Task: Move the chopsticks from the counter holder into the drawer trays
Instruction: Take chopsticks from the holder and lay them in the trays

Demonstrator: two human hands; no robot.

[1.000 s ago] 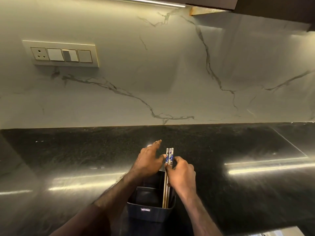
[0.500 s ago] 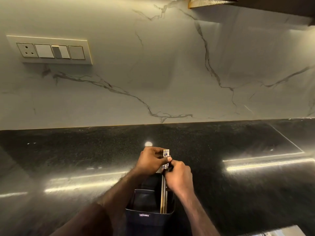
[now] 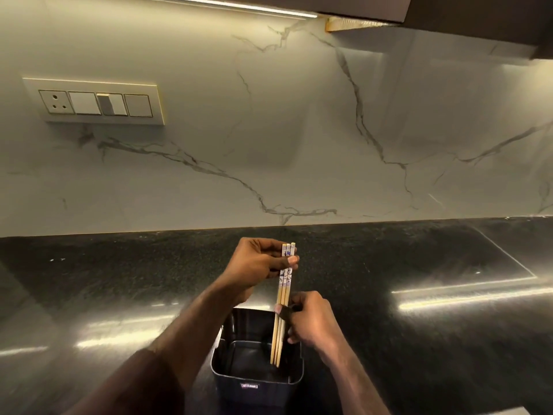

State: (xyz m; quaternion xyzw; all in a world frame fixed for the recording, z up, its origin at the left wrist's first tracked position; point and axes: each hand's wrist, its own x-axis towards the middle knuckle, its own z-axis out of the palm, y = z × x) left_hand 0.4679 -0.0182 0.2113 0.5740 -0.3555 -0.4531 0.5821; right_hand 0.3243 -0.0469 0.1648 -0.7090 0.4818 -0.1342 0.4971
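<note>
Left hand (image 3: 254, 265) pinched the patterned tops of a bundle of chopsticks (image 3: 282, 304), right hand (image 3: 308, 322) closed round their middle, tips still inside a dark square holder (image 3: 257, 387), on a black counter (image 3: 419, 339), marble wall (image 3: 299, 130) behind.

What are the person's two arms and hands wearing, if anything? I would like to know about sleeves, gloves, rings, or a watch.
Nothing is worn on what shows. The left hand and the right hand are bare, without gloves, and I see no rings. Both forearms are bare up to the lower edge of the picture, with no sleeve, watch, or bracelet visible. The upper arms are out of view, so short sleeves cannot be ruled out.
</note>
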